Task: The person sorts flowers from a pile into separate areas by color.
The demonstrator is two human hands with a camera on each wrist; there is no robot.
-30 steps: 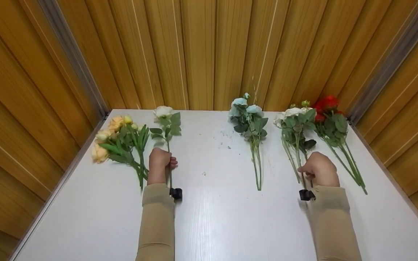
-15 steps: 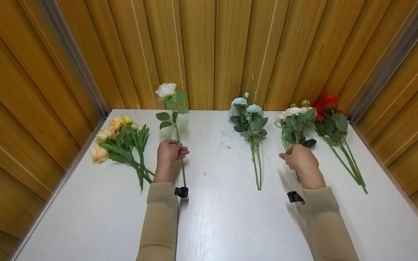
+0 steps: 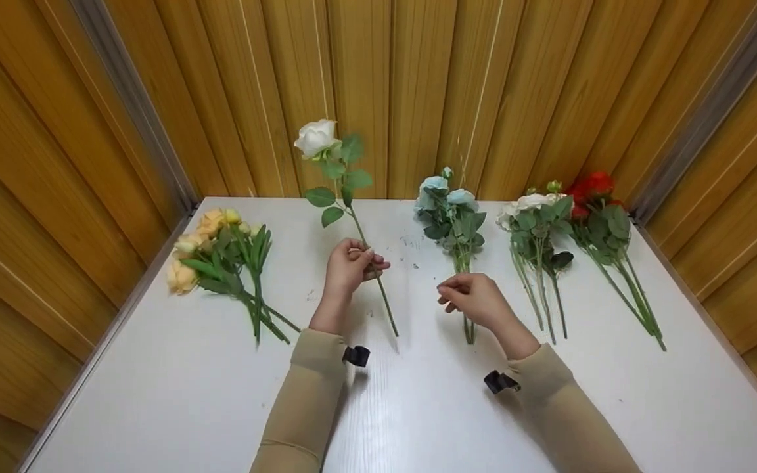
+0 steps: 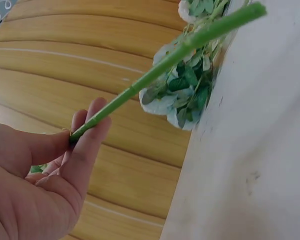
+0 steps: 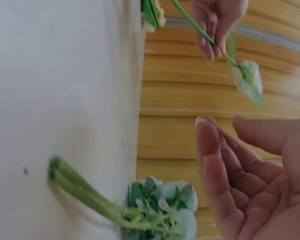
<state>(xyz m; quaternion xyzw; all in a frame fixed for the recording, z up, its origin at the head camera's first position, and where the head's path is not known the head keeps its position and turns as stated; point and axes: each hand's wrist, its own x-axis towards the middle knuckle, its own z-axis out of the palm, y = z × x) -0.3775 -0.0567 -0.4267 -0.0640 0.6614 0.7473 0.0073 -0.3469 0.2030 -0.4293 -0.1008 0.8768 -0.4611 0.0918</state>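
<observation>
A single white rose with green leaves is raised off the table, its stem leaning down to the right. My left hand pinches that stem between thumb and fingers; the left wrist view shows the green stem running out past the fingertips. My right hand hovers over the stems of the pale blue flowers. In the right wrist view the right hand has loosely bent fingers, thumb apart from them, and nothing between.
Peach-yellow flowers lie at the left of the white table. Towards the right lie a white bunch and a red bunch, stems pointing forward. Wood-panel walls close off the back and sides.
My left hand has lifted the white rose off the table and carried it to the right. My right hand has let go of the white bunch's stem and moved left to the blue flowers.
</observation>
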